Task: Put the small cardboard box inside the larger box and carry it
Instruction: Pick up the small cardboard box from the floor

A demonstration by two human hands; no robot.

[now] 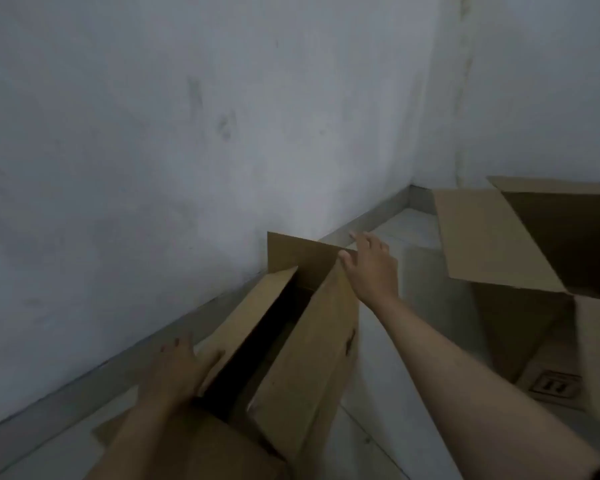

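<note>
The pale floor [416, 341] is carrying two open cardboard boxes, the narrow box [302, 341] sitting against the wall's skirting and the wider box [520, 306] sitting apart at right.

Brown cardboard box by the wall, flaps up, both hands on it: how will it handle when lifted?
The brown cardboard box probably lifts light: the dark gap between its flaps shows nothing inside. Its raised flaps will likely flex under the left hand and right hand, so a grip lower on the walls seems safer. It stands tall and narrow, so it may tip.
</note>
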